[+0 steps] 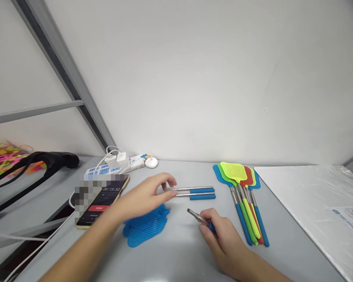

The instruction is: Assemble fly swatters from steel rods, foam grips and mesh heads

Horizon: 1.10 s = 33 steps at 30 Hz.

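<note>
In my right hand, the fingers are wrapped round a blue-gripped metal swatter handle, whose bare metal end points up and left. My left hand reaches over the table with thumb and fingers apart, beside the left ends of a few more blue-gripped metal handles. Whether its fingertips touch those rods I cannot tell. Partly under my left wrist lie blue perforated swatter heads, stacked together. To the right lies a fanned bunch of fly swatters in blue, green, yellow and red, with heads toward the wall.
A phone showing a timer lies left of my left forearm. Behind it are a power strip with white plugs and cables, and a round white device. A plastic-wrapped white board covers the right side. A black frame stands far left.
</note>
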Motion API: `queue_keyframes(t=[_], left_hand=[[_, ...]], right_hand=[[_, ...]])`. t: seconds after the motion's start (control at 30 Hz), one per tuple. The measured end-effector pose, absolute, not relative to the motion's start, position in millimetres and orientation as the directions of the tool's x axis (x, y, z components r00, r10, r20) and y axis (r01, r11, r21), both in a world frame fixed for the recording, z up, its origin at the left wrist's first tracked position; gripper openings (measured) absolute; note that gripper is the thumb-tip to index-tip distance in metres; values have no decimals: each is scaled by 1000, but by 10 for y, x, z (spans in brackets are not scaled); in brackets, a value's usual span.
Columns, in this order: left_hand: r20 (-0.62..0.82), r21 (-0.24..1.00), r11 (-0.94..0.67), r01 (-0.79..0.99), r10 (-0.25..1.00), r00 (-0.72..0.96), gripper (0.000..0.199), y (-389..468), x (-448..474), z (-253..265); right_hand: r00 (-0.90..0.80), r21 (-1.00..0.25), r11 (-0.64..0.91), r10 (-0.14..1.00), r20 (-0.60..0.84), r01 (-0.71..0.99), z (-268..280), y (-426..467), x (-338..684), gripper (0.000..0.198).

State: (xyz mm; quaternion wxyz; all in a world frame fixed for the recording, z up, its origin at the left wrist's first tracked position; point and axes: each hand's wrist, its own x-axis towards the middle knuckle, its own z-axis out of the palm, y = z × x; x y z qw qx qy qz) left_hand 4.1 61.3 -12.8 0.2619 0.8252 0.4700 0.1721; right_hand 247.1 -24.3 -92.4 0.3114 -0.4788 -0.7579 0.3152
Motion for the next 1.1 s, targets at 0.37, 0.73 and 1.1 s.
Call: queue_keyframes(t=[0.37, 0.73, 1.1], left_hand=[[-36, 400, -434, 807, 873, 487, 55, 375, -657, -332], [55, 440, -436, 785, 886, 461, 47, 173, -451, -862], [282, 355, -494, 794, 866, 413, 43, 160, -274, -859]], right_hand=[[-476, -609, 398, 879, 38, 686, -924, -233, 2377, 21], [-439, -620, 344, 899, -1, 705, -952, -182, 2365, 23], [-449, -616, 348, 893, -10, 706, -953, -185, 2351, 25]])
